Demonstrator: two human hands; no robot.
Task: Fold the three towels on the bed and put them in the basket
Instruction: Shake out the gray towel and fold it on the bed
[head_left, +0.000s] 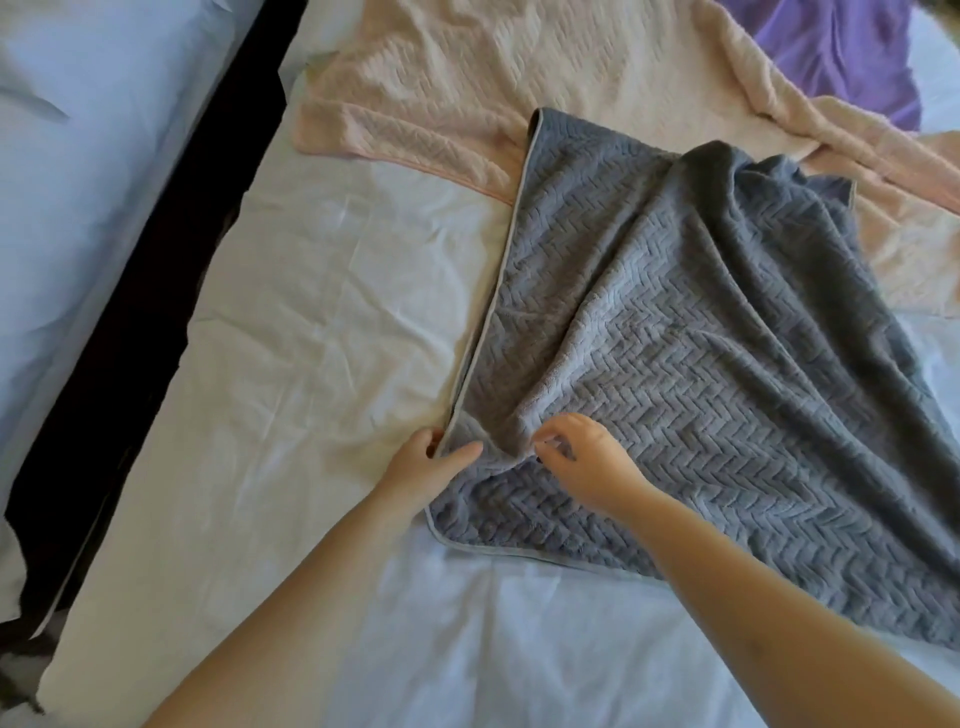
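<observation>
Our left hand (434, 457) pinches the piped left edge of the grey towel (701, 364), thumb on top; our right hand (584, 452) pinches a raised fold just beside it. The grey towel lies rumpled on the white bed sheet (311, 322), its far edge overlapping the pink towel (493, 78), with the purple towel (841, 57) beyond that.
</observation>
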